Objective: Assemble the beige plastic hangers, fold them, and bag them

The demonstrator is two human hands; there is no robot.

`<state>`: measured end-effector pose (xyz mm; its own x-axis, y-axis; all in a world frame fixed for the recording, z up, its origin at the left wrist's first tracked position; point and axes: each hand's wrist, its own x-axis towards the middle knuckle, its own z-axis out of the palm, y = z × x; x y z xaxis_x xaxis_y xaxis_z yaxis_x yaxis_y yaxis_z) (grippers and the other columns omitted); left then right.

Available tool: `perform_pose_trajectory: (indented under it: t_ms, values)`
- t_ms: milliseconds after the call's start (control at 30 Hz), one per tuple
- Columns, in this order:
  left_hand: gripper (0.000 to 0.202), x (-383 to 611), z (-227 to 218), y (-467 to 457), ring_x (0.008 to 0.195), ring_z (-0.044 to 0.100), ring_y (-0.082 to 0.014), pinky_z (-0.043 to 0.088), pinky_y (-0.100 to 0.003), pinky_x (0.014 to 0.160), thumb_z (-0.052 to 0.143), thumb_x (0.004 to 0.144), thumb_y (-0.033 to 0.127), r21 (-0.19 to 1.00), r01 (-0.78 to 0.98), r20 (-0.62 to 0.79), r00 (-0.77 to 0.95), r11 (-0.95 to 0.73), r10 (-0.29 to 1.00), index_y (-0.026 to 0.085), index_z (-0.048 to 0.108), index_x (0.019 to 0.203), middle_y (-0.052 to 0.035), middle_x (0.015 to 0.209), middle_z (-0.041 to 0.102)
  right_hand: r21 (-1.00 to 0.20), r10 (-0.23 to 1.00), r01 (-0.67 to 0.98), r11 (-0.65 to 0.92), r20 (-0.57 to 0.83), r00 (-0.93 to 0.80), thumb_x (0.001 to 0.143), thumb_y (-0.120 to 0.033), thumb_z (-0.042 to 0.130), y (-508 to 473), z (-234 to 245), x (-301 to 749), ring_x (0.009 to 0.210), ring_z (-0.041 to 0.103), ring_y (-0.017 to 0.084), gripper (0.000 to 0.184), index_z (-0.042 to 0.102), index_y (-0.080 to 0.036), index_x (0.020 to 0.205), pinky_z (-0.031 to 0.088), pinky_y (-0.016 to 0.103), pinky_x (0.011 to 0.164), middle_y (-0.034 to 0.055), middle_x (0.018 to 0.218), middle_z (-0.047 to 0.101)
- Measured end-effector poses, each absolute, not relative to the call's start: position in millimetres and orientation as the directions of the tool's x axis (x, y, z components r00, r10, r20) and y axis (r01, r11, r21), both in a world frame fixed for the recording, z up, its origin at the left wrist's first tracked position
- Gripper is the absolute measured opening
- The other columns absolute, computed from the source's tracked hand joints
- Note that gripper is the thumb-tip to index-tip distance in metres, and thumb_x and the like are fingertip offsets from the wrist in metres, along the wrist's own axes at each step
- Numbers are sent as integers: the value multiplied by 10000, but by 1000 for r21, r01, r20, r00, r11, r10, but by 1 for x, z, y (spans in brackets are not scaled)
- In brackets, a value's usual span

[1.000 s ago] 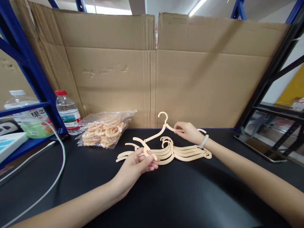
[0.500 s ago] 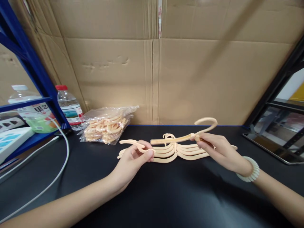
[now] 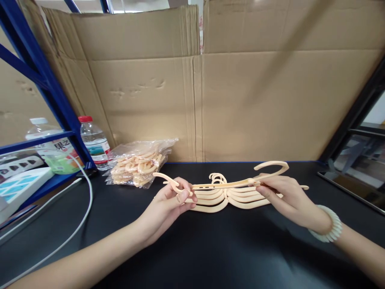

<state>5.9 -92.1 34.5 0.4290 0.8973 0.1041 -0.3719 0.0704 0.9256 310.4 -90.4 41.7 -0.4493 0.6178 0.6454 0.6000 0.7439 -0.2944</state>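
Note:
My left hand (image 3: 170, 202) pinches a small curved beige plastic piece (image 3: 166, 178) between thumb and fingers; one end of it sticks out to the left. My right hand (image 3: 287, 198) grips a beige clothes hanger (image 3: 228, 185) near its hook. The hook curls up above the fingers, and a slotted bar of this hanger reaches left to the fingertips of my left hand. Whether the bar and the curved piece touch, I cannot tell. Beneath both hands, several matching hangers (image 3: 209, 208) lie nested on the black table (image 3: 216, 249), their outer ends partly hidden by my hands.
A clear plastic bag (image 3: 138, 164) of beige pieces lies at the back left, beside a red-capped water bottle (image 3: 94, 144). A blue shelf frame (image 3: 45, 76) with a white cable (image 3: 86, 216) stands left. Cardboard (image 3: 255, 100) walls off the back; a black frame (image 3: 351, 108) rises at right.
The hanger in my right hand has turned, its bar now showing slots and its end close to my left hand. The camera view has shifted slightly, showing more above the cardboard.

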Motion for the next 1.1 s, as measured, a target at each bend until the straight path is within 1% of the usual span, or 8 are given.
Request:
perform_pose_trajectory:
  t_ms: [100,167,267,333,500,700,867,1100]
  values:
    - [148,6,36,-92,883,576,-153,484,-289,797,721,812,251,920,-384,89,413,84,906,178,593,798,-28,992,577,-286,615,598,749,636,-467,964,-215,466,-91,44,311,629,585,140,183,579,-214,820,443,244,600,-10,713,625]
    - [149,6,37,-92,935,589,-168,497,-295,806,725,807,241,915,-390,73,413,104,908,173,595,787,-33,1062,574,-276,611,598,753,632,-477,965,-209,463,-92,45,310,627,587,138,183,578,-212,822,440,242,591,-6,729,634]
    - [134,5,36,-93,966,614,-185,506,-287,811,709,824,237,909,-391,54,461,148,886,172,594,804,-46,1024,612,-268,596,586,765,638,-487,965,-196,459,-93,46,308,673,612,145,161,593,-217,876,452,244,619,2,786,658]
    - [118,4,36,-93,961,639,-199,511,-284,808,692,836,224,907,-389,57,493,161,868,169,591,811,-51,1008,631,-265,591,582,769,642,-488,966,-191,455,-93,46,307,672,612,144,163,593,-217,884,452,246,621,2,785,654]
    - [88,3,35,-93,941,676,-211,515,-297,838,642,866,179,903,-393,63,518,173,853,151,590,801,-69,1044,652,-260,590,588,766,649,-481,967,-190,452,-93,45,307,672,609,143,159,591,-215,893,449,250,618,4,787,646]
    - [65,3,32,-92,921,682,-209,521,-317,838,633,870,174,893,-410,65,525,185,849,145,602,821,-93,1117,647,-246,577,588,771,661,-480,965,-178,452,-93,44,307,695,615,143,155,584,-215,893,458,249,636,7,814,647]
    - [81,3,32,-93,894,675,-194,509,-321,856,672,844,186,887,-416,51,523,203,851,144,609,815,-87,1073,656,-212,557,595,775,673,-486,960,-176,464,-93,43,307,717,632,147,141,587,-223,910,467,245,642,5,826,663]
    - [118,5,34,-94,758,625,-126,491,-251,770,721,802,189,889,-415,56,518,194,854,125,624,783,-84,991,661,-157,531,607,779,680,-505,958,-176,461,-94,42,307,791,671,185,141,591,-228,943,493,274,666,16,829,688]
